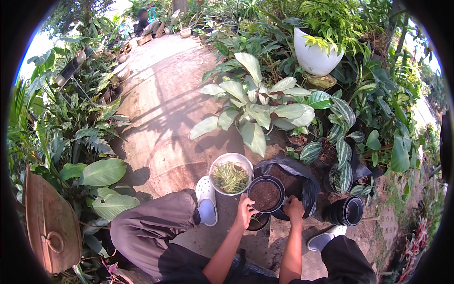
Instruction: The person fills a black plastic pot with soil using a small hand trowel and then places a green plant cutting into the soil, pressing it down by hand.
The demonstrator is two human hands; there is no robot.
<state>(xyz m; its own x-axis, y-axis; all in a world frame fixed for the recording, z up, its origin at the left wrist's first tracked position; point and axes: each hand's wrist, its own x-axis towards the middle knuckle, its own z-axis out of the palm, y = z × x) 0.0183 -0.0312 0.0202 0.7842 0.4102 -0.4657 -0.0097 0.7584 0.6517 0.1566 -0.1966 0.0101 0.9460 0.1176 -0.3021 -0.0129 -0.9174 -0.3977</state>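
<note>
A round black plant pot [265, 195], filled with brown soil, is held up in front of me. My left hand [244, 213] grips its left side, fingers closed against the wall. At the pot's right edge is my right hand [294, 209], closed, with its fingertips partly hidden against the pot and beside the bag. Right behind stands an open black plastic bag [307, 182] of dark soil. A white bucket [216, 166] with cut green and yellowish stalks sits to the left. Below the held pot, a second black pot [257, 223] with a small green plant is partly covered.
Stacked black pots [345, 211] lie tilted at right. A large pale-leaved plant [255, 106] grows beyond the bucket. A white planter [317, 54] stands far right, a rusty metal vessel [52, 222] at left. A concrete path [161, 94] leads away to a seated person [144, 26].
</note>
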